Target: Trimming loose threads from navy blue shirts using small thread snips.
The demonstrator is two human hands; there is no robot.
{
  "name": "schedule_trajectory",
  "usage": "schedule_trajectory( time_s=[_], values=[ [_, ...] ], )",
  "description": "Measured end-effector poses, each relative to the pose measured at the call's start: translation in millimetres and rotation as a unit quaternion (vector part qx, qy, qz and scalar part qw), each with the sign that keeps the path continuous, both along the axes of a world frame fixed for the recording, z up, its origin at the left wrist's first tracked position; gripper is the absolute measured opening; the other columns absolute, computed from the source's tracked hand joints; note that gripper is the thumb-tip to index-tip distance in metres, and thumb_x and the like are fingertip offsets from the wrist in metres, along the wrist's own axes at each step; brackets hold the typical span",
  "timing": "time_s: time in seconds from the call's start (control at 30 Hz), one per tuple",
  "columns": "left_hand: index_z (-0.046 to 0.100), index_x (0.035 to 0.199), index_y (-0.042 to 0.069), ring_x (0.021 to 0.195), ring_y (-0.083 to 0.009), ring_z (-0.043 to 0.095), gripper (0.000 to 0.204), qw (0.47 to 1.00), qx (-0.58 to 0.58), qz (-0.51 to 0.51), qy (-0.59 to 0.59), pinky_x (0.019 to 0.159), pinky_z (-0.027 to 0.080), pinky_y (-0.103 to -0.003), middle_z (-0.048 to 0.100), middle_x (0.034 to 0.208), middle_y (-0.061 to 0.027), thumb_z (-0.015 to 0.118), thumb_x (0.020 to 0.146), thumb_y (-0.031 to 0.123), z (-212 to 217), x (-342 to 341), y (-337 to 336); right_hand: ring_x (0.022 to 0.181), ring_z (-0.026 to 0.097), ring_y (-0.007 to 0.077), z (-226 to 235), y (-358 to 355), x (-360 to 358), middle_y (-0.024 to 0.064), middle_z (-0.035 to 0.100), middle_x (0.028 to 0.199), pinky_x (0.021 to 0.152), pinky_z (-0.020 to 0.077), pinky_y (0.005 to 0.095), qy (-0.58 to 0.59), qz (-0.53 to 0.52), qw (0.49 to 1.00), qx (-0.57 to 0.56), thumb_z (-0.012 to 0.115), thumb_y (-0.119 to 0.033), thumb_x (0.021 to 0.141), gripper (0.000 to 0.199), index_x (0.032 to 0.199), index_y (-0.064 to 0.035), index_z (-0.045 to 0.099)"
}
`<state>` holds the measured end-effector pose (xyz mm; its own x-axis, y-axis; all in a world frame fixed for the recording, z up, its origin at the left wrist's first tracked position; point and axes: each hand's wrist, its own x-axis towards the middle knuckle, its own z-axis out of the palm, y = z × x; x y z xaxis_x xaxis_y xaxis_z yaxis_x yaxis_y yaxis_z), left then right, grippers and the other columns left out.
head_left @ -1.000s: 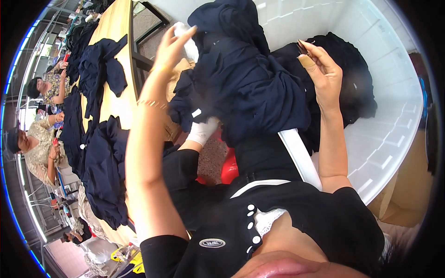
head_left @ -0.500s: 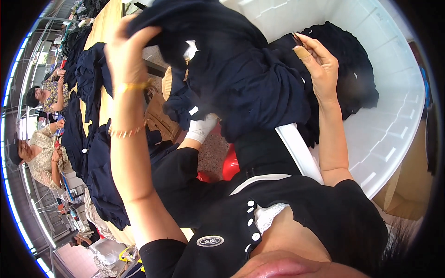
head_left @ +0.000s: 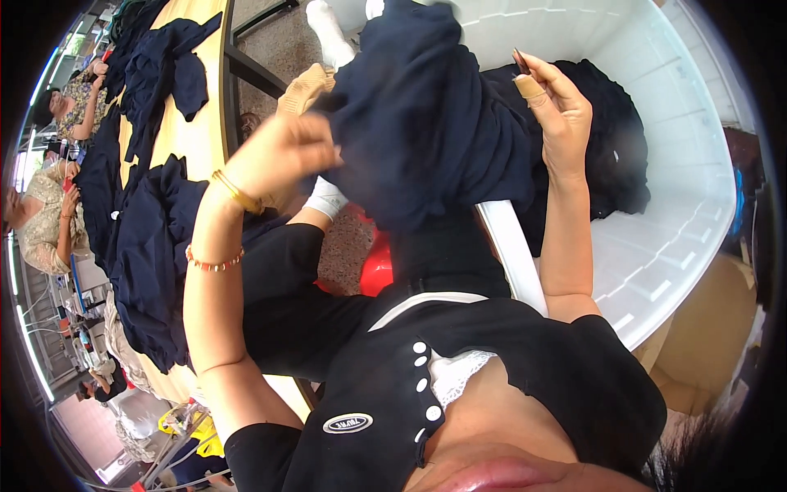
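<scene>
Two hands: left hand clenched on navy garment, right hand fingertips pinching a half-hidden small tool.

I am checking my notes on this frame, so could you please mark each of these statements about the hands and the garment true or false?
1. The left hand grips the dark navy garment. True.
2. The right hand is empty. False: its fingers pinch a small slim tool.
3. The garment is held over a white plastic bin. True.
4. The wooden table on the left holds red garments. False: they are dark navy.
5. The left wrist wears a gold bangle. True.
</scene>
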<state>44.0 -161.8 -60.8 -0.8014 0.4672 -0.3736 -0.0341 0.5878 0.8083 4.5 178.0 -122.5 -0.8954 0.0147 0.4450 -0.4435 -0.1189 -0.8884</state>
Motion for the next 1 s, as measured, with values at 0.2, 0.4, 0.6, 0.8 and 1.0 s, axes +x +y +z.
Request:
schedule_trajectory(
  time_s=[0.2,0.4,0.6,0.8,1.0],
  values=[
    [0.061,0.104,0.004,0.096,-0.0088,0.055,0.033,0.96,-0.005,0.235,0.15,0.08,0.042,-0.023,0.06,0.101,-0.0013,0.063,0.09,0.033,-11,-19,48,0.083,0.058,0.0062,-2,1,4,0.0016,0.064,0.094,0.077,0.0466,0.0176,-0.052,0.011,0.999,-0.001,0.07,-0.001,0.085,0.028,0.112,0.002,0.066],
    [0.062,0.09,-0.003,0.074,-0.0088,0.048,0.027,0.914,0.061,0.229,0.328,0.067,0.041,-0.023,0.05,0.075,0.0004,0.076,0.078,0.016,-27,-6,88,0.062,0.04,0.0008,-5,-4,4,-0.002,0.063,0.088,0.052,0.0273,0.0159,-0.022,-0.001,0.999,0.024,0.068,-0.012,0.088,0.03,0.116,0.0004,0.066],
    [0.063,0.09,-0.002,0.078,-0.0189,0.06,0.024,0.902,0.138,0.205,0.354,0.073,0.047,-0.028,0.061,0.082,-0.0108,0.075,0.075,0.013,-20,33,103,0.073,0.052,0.0031,-8,0,1,-0.0006,0.063,0.087,0.064,0.0393,0.0153,-0.081,0.004,0.996,-0.031,0.071,-0.008,0.085,0.029,0.112,0.0011,0.067],
    [0.067,0.082,-0.001,0.072,-0.0116,0.055,0.024,0.972,0.092,0.139,0.166,0.067,0.043,-0.027,0.06,0.075,-0.0051,0.073,0.083,0.022,-19,34,97,0.076,0.055,0.0045,-5,-5,2,0.0017,0.064,0.092,0.067,0.0418,0.0178,-0.16,0.077,0.984,-0.032,0.071,-0.013,0.085,0.044,0.123,0.0046,0.059],
    [0.064,0.105,-0.003,0.072,-0.0077,0.061,0.02,0.915,0.262,0.272,0.141,0.062,0.05,-0.021,0.067,0.089,-0.0039,0.063,0.09,0.012,-17,8,119,0.078,0.057,0.0052,-13,-17,5,0.0022,0.065,0.089,0.07,0.0455,0.0194,-0.196,0.063,0.976,0.07,0.074,-0.012,0.082,0.033,0.107,0.0062,0.064]
  ],
)
